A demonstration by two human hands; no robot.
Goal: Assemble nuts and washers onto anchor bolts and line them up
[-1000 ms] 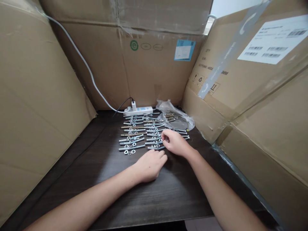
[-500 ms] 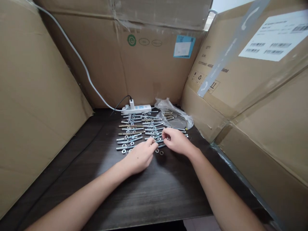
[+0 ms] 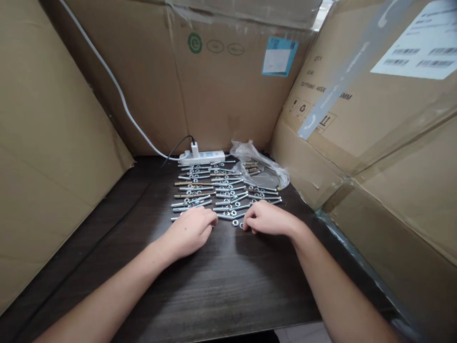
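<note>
Rows of metal expansion bolts (image 3: 194, 183), mostly silver with some brassy ones, lie on the dark table with nuts and washers among them. My right hand (image 3: 267, 218) is at the front of the rows, its curled fingertips touching a small ring-shaped washer (image 3: 241, 226). Just left of that washer lies a nut (image 3: 234, 223). My left hand (image 3: 191, 229) hovers over the front left bolts and hides part of them. Its fingers are bent together, and whatever they pinch is too small or hidden to make out.
A white power strip (image 3: 207, 156) with a plugged-in adapter stands behind the rows. Beside it lies a clear plastic bag (image 3: 269, 177) with brassy bolts. Cardboard boxes (image 3: 228, 105) wall the table at the back and both sides. A black cable (image 3: 103, 238) crosses the left.
My left hand has moved left, away from the middle bolts. My right hand has come down and nearer to the small washer at the front. The camera view has shifted slightly.
</note>
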